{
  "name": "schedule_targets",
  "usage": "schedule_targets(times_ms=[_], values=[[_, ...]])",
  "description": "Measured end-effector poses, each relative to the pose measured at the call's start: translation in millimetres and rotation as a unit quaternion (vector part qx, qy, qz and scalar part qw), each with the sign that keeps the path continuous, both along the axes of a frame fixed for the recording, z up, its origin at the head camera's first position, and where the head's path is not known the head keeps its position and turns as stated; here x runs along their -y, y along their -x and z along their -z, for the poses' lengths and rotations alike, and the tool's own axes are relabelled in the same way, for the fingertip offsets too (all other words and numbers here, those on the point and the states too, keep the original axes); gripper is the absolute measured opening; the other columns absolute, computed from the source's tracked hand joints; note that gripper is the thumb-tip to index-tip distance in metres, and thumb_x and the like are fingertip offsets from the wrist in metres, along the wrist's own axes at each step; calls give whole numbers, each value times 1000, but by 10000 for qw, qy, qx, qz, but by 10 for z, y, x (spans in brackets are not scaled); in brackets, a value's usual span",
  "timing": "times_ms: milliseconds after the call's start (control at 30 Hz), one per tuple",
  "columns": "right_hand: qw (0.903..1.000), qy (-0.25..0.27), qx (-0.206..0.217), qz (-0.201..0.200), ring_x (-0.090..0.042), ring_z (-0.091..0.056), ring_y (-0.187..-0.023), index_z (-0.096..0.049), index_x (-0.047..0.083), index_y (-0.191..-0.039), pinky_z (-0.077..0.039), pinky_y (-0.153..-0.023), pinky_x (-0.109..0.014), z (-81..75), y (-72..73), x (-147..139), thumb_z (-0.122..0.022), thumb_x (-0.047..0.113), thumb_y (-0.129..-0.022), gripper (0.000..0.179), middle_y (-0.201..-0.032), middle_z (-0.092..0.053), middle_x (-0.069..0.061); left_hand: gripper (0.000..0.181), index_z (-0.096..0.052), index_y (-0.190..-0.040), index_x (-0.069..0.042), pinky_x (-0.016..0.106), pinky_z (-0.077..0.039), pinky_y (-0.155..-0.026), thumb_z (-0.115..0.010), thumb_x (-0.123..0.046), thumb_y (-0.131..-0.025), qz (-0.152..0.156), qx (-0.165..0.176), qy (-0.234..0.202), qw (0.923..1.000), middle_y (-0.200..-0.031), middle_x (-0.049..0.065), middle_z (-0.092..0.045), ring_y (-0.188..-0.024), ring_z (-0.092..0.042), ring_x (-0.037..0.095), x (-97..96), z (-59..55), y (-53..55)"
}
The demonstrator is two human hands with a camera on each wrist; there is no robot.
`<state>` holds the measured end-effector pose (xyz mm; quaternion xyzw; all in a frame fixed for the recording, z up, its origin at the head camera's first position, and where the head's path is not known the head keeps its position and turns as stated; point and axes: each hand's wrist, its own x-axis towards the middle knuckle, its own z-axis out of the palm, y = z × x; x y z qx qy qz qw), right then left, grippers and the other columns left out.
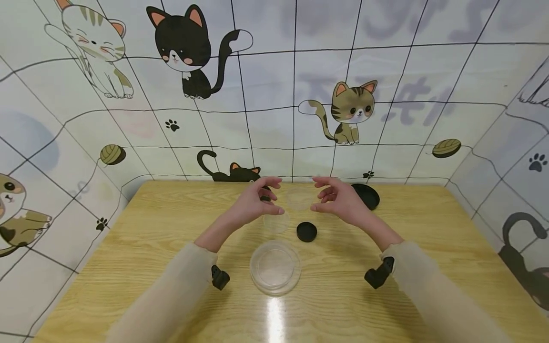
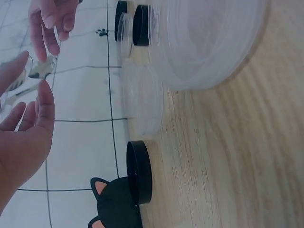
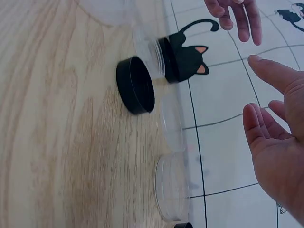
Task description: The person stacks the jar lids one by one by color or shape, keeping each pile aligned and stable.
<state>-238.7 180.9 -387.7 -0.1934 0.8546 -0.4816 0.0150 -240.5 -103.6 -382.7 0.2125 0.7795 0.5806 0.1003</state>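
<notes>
My left hand [image 1: 256, 200] and right hand [image 1: 339, 200] are raised above the table, facing each other with a gap between them. Their fingers bend loosely and hold nothing. Below and between them stand clear round plastic containers: one at the back [image 1: 299, 199], a smaller one [image 1: 276, 223] near the left hand, and a large one [image 1: 275, 267] nearer me. A small black round lid [image 1: 306, 232] lies between the wrists. Another black lid [image 1: 367, 196] sits beyond the right hand. A third black lid [image 2: 139, 172] is partly hidden behind the left hand in the head view.
The wooden table [image 1: 171, 228] ends against a backdrop [image 1: 274, 124] printed with cats and grid lines, which also rises at both sides. In the right wrist view, a clear container [image 3: 172, 187] and black lids stand near the table's back edge. Light glares at the front.
</notes>
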Motion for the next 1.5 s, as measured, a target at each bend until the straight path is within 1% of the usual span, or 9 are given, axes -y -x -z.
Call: schedule_targets(times_ms=[100,233,367,533,667,800,1033,1300,1500], values=[[9999,-77,153,12,-34,-62,-111,-48,4,-151,-52,-95,-47,12,102,-32,-84,11,-87,73,-139,-56,-19,71,-52,-148,-15,37,-53,-93,-84,-6,-85,82,82,75,9999,-139,5,-53,-114,-55,30,-26,40,135],[9993,-198,324,18,-37,-60,-118,-46,4,-152,-52,-96,-50,9,271,-63,-83,14,-89,74,-142,-53,-18,72,-50,-149,-15,38,-54,-89,-82,-4,-86,31,252,35,9997,-144,4,-51,-125,-53,33,-43,110,308],[9986,-221,473,-30,-38,-58,-121,-45,5,-153,-52,-98,-50,30,438,-73,-82,11,-89,75,-145,-50,-19,74,-46,-152,-12,41,-53,-94,-80,-2,-88,-38,429,-52,9991,-152,8,-46,-134,-50,35,-67,157,448],[9979,-184,560,-267,-40,-56,-123,-41,2,-155,-50,-101,-51,160,598,-40,-82,6,-88,78,-148,-46,-24,78,-40,-156,-8,46,-48,-104,-80,-6,-89,-117,477,88,9988,-159,13,-37,-140,-46,33,-146,182,572],[9973,-246,641,-261,-39,-54,-126,-39,3,-156,-48,-104,-52,298,670,3,-82,6,-88,81,-152,-44,-21,79,-39,-156,-7,47,-48,-104,-81,-7,-89,-199,545,303,9979,-159,12,-38,-137,-48,30,-226,244,649],[9972,-398,622,-110,-38,-52,-130,-38,4,-157,-44,-107,-54,391,720,7,-83,8,-87,84,-154,-42,-19,79,-39,-156,-8,47,-47,-104,-80,-6,-89,-277,607,458,9967,-158,13,-39,-135,-48,29,-300,335,694],[9940,-806,741,-7,-38,-48,-135,-35,4,-158,-40,-110,-55,487,769,-9,-87,16,-84,92,-152,-45,-19,84,-39,-156,-10,47,-49,-103,-83,-4,-85,-378,760,625,9944,-159,10,-38,-135,-50,31,-357,482,714],[9888,-1288,725,-188,-37,-49,-133,-37,0,-156,-41,-110,-54,516,811,-14,-88,20,-82,92,-146,-52,-19,90,-36,-158,-6,44,-50,-102,-84,0,-82,-359,632,962,9927,-160,13,-37,-135,-49,33,-399,543,721],[9849,-1549,670,-375,-38,-50,-132,-40,-5,-152,-40,-110,-53,541,825,-7,-87,21,-83,88,-142,-54,-21,88,-39,-156,-6,41,-52,-97,-85,0,-81,-380,583,1163,9908,-153,16,-43,-128,-54,32,-420,538,728]])
